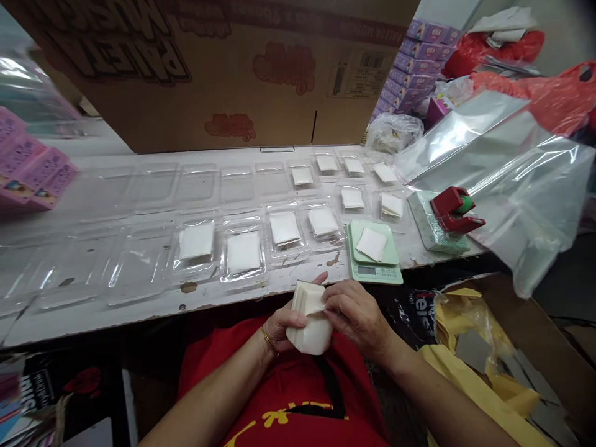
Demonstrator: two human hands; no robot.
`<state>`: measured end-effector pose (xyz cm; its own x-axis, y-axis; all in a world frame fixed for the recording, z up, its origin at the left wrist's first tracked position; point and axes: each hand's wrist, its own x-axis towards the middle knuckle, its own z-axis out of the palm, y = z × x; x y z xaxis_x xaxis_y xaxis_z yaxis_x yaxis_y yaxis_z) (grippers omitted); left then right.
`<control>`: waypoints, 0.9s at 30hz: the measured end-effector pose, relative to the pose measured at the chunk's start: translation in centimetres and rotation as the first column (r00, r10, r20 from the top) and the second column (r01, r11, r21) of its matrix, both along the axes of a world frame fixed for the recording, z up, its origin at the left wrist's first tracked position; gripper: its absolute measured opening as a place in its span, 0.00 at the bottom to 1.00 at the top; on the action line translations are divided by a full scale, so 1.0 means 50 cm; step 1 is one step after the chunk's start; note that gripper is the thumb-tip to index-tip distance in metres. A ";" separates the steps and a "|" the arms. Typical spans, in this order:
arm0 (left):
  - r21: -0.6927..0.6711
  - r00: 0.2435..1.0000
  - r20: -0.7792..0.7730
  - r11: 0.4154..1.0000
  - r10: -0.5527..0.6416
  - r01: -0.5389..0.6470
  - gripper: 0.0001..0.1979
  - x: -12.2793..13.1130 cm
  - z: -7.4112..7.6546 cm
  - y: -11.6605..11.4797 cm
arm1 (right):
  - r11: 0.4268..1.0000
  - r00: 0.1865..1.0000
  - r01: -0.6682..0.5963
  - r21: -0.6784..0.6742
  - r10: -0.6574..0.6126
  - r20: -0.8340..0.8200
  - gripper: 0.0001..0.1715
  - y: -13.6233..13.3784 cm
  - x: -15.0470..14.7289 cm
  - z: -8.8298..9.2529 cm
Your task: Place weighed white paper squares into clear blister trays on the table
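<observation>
A thick stack of white paper-like sheets (310,332) rests in my left hand (283,323), thumb across its near side. My right hand (356,313) pinches the sheets at the stack's right edge, fingers curled over them. Just beyond my hands, a mint-green digital scale (395,274) carries a small pile of white sheets (371,244). Left of the scale, clear plastic trays (243,280) hold similar white piles, such as this pile (244,251). The scale's digits are too small to read.
Clear trays without sheets (139,264) line the table's left side. A large cardboard box (298,118) stands behind. To the right are a red tape dispenser (454,211), plastic sheeting (503,161) and a carton with yellow paper (465,323). Pink boxes (32,161) sit far left.
</observation>
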<state>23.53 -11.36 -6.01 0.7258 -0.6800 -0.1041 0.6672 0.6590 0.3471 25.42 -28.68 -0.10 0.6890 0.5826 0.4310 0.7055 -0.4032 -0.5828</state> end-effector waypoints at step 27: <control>0.062 1.000 -0.004 0.998 -0.030 0.030 0.44 0.010 -0.035 0.015 | 0.808 0.767 0.579 0.109 -0.494 -0.409 0.14 -0.251 0.311 -0.086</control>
<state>24.01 -10.63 -7.76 0.7048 -0.6936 -0.1493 0.6875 0.6158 0.3849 40.95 -41.25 -4.40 0.9850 -0.0083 0.1724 0.1466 -0.4876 -0.8607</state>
